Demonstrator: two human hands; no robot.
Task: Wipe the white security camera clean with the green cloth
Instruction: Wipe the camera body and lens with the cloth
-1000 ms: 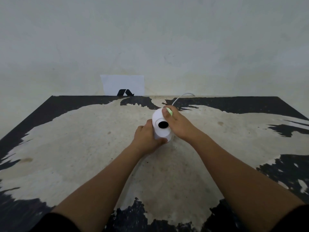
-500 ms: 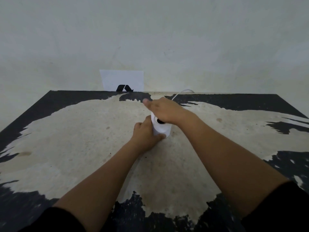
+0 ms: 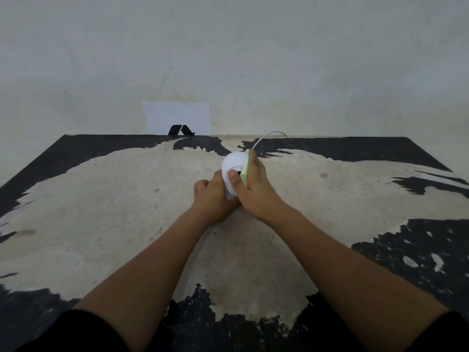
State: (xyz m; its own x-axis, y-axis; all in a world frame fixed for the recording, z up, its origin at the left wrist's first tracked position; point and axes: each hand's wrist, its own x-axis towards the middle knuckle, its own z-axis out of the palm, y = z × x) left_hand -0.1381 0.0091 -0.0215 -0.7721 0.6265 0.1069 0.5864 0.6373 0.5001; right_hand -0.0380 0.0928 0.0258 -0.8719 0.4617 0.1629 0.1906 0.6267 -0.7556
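Observation:
The white security camera (image 3: 234,162) stands upright at the middle of the table, its dark lens mostly covered by a thumb. My left hand (image 3: 214,199) grips its base from the left. My right hand (image 3: 253,189) presses the green cloth (image 3: 245,171) flat against the camera's right side; only a thin pale-green edge of the cloth shows under the fingers. A white cable (image 3: 269,137) runs from behind the camera toward the wall.
The table (image 3: 101,212) has a worn beige top with black patches along its edges. A white card with a black mark (image 3: 177,120) leans against the wall at the table's far edge, left of the camera.
My right hand has swept with the cloth from over the camera's top down to its right side. The white dome shows again. My left hand has stayed on the base.

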